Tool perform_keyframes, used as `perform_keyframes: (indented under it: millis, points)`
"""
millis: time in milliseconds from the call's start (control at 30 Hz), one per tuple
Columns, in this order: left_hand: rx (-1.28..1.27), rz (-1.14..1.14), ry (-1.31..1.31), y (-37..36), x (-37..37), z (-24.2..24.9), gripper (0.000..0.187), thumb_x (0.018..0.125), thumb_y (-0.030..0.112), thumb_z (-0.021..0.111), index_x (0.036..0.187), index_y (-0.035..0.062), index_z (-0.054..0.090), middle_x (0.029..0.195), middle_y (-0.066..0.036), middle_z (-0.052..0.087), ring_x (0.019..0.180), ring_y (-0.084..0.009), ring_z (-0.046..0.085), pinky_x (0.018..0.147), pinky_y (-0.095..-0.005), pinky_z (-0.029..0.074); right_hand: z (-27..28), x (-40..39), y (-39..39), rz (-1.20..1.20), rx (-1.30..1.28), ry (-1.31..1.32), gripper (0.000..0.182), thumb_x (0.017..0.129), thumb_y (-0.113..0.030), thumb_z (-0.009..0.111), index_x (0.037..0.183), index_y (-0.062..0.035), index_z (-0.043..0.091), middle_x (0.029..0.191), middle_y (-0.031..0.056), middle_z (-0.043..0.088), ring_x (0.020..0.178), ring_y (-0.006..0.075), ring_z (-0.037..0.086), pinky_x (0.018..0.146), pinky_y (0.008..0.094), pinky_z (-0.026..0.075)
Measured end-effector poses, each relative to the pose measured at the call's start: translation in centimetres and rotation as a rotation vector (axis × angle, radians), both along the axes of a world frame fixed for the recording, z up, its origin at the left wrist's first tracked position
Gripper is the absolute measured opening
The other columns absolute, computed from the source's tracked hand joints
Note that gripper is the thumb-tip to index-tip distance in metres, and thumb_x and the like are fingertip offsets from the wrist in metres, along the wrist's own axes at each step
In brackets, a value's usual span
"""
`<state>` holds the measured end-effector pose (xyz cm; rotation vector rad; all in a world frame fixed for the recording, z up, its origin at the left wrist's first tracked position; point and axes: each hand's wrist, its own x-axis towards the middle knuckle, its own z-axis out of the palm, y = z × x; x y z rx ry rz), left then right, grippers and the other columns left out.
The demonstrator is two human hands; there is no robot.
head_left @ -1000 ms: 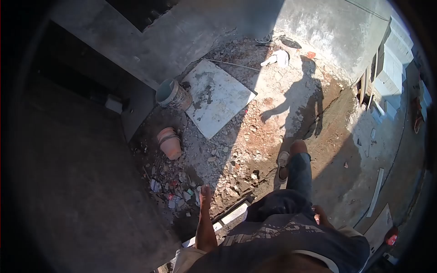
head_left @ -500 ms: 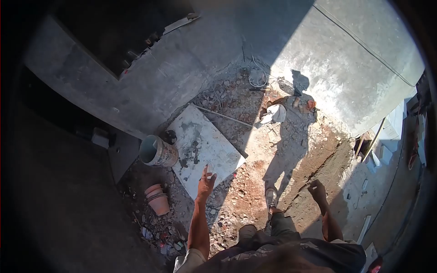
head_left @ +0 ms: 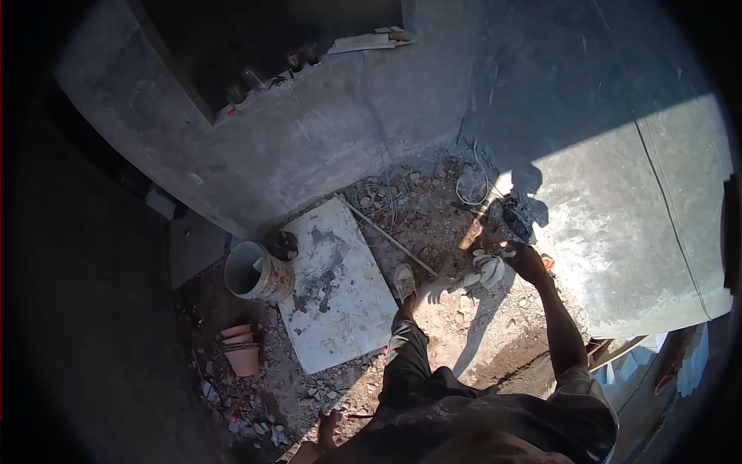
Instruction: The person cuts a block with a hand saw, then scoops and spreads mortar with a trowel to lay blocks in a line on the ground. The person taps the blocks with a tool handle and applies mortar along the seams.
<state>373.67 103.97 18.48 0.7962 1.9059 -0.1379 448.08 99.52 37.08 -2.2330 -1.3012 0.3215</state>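
Note:
My right hand (head_left: 527, 264) reaches forward, low over the rubble near the wall corner. It is beside a crumpled white cloth or bag (head_left: 487, 269) and just below a dark crumpled thing (head_left: 513, 218) that looks like plastic. Shade hides its fingers, so I cannot make out whether it touches or grips either one. My left hand (head_left: 328, 427) hangs low by my left side, partly cut off by my body. Its fingers look loosely bent and apart, with nothing seen in them.
A stained white board (head_left: 332, 286) lies on the rubble, with a bucket (head_left: 263, 274) at its left edge. Stacked terracotta pots (head_left: 242, 352) lie nearby. A thin stick (head_left: 390, 238), a coiled white cable (head_left: 471, 188) and grey walls (head_left: 325, 124) are ahead. My shoe (head_left: 404, 282) is beside the board.
I have stepped forward and turned. My right hand has moved forward to the white cloth or bag and the dark thing. My left hand has dropped back from above the board to my side.

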Motion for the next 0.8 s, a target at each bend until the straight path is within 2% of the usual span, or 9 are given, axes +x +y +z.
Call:
perform_keyframes:
  millis: [33, 67, 100, 167, 267, 433, 600, 667, 800]
  points:
    - [0.033, 0.040, -0.013, 3.2, 2.5, 1.1, 0.085, 0.089, 0.043, 0.068, 0.154, 0.0094, 0.026, 0.121, -0.020, 0.060, 0.085, -0.0300, 0.067, 0.060, -0.0465, 0.057, 3.5, 3.0, 4.3, -0.023, 0.052, -0.022, 0.040, 0.086, -0.010, 0.072, 0.125, -0.0099, 0.066, 0.109, 0.0139, 0.073, 0.080, 0.0213, 0.071, 0.073, 0.0341, 0.056]
    - [0.267, -0.030, 0.022, 6.7, 1.1, -9.4, 0.085, 0.090, 0.042, 0.066, 0.155, 0.0114, 0.022, 0.119, -0.019, 0.061, 0.080, -0.0301, 0.067, 0.058, -0.0462, 0.056, 6.4, 6.6, 8.3, 0.016, 0.103, -0.039, 0.043, 0.085, -0.006, 0.072, 0.127, -0.0096, 0.064, 0.109, 0.0136, 0.072, 0.078, 0.0194, 0.070, 0.071, 0.0315, 0.055]
    - [0.493, -0.118, 0.080, 11.4, 4.5, -9.6, 0.085, 0.092, 0.042, 0.065, 0.156, 0.0134, 0.017, 0.116, -0.019, 0.061, 0.074, -0.0301, 0.067, 0.055, -0.0460, 0.054, 9.1, 9.8, 12.1, -0.029, 0.156, -0.006, 0.046, 0.084, -0.003, 0.072, 0.129, -0.0097, 0.062, 0.107, 0.0118, 0.072, 0.077, 0.0184, 0.070, 0.068, 0.0309, 0.055]
    - [0.242, 0.061, -0.219, 19.2, 13.0, -7.1, 0.083, 0.093, 0.042, 0.063, 0.157, 0.0166, 0.016, 0.107, -0.016, 0.061, 0.073, -0.0278, 0.065, 0.053, -0.0473, 0.051, 13.9, 16.1, 19.0, -0.072, 0.119, -0.036, 0.048, 0.083, -0.007, 0.072, 0.129, -0.0127, 0.062, 0.108, 0.0118, 0.070, 0.076, 0.0224, 0.070, 0.071, 0.0344, 0.055]
    - [0.343, -0.080, -0.497, 30.1, 29.8, 7.3, 0.087, 0.095, 0.047, 0.065, 0.158, 0.0174, 0.013, 0.127, -0.017, 0.061, 0.105, -0.0299, 0.066, 0.075, -0.0465, 0.055, 19.3, 20.4, 27.1, -0.140, 0.156, -0.121, 0.051, 0.084, -0.007, 0.072, 0.132, -0.0151, 0.059, 0.112, 0.0122, 0.070, 0.081, 0.0237, 0.071, 0.074, 0.0364, 0.057]
    - [0.453, -0.301, -0.704, 39.1, 40.5, 16.7, 0.080, 0.097, 0.043, 0.062, 0.158, 0.0160, 0.018, 0.125, -0.013, 0.064, 0.107, -0.0261, 0.066, 0.082, -0.0438, 0.055, 26.1, 22.2, 36.9, 0.001, -0.015, -0.230, 0.047, 0.085, -0.007, 0.070, 0.129, -0.0156, 0.060, 0.119, 0.0102, 0.068, 0.089, 0.0254, 0.071, 0.082, 0.0396, 0.056]
    - [0.370, 0.084, -0.554, 41.1, 41.0, 11.4, 0.079, 0.095, 0.043, 0.064, 0.157, 0.0210, 0.021, 0.125, -0.012, 0.062, 0.098, -0.0280, 0.065, 0.074, -0.0466, 0.054, 30.8, 26.1, 49.5, 0.065, -0.022, -0.348, 0.048, 0.085, -0.009, 0.068, 0.131, -0.0183, 0.059, 0.126, 0.0086, 0.065, 0.105, 0.0267, 0.068, 0.093, 0.0425, 0.054]
    - [0.260, 0.256, -0.378, 38.5, 38.1, 5.4, 0.078, 0.095, 0.044, 0.064, 0.156, 0.0231, 0.021, 0.127, -0.013, 0.060, 0.094, -0.0317, 0.064, 0.067, -0.0514, 0.052, 30.4, 28.4, 55.2, 0.169, 0.009, -0.519, 0.052, 0.084, -0.008, 0.068, 0.134, -0.0181, 0.057, 0.128, 0.0091, 0.063, 0.113, 0.0282, 0.063, 0.096, 0.0426, 0.053]
    - [0.145, 0.551, -0.246, 32.1, 35.9, 4.0, 0.077, 0.096, 0.044, 0.061, 0.156, 0.0304, 0.014, 0.136, -0.014, 0.053, 0.100, -0.0377, 0.061, 0.069, -0.0593, 0.049, 28.6, 34.1, 67.7, 0.269, 0.087, -0.656, 0.056, 0.082, -0.006, 0.067, 0.136, -0.0168, 0.055, 0.127, 0.0112, 0.061, 0.114, 0.0333, 0.061, 0.097, 0.0437, 0.053]
